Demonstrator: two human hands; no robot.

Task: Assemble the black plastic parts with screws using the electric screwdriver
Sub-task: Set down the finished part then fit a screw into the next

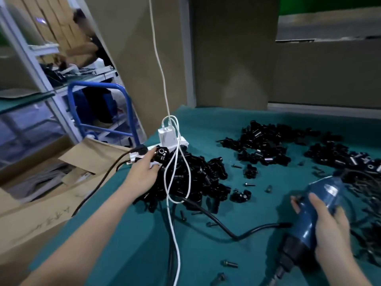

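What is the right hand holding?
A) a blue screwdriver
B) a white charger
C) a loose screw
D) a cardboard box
A: the right hand grips the blue screwdriver, while the left hand holds a black part.

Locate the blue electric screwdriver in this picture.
In the head view it is at the lower right: the blue electric screwdriver is gripped by the right hand above the green table cover, right of the near pile of black plastic parts.
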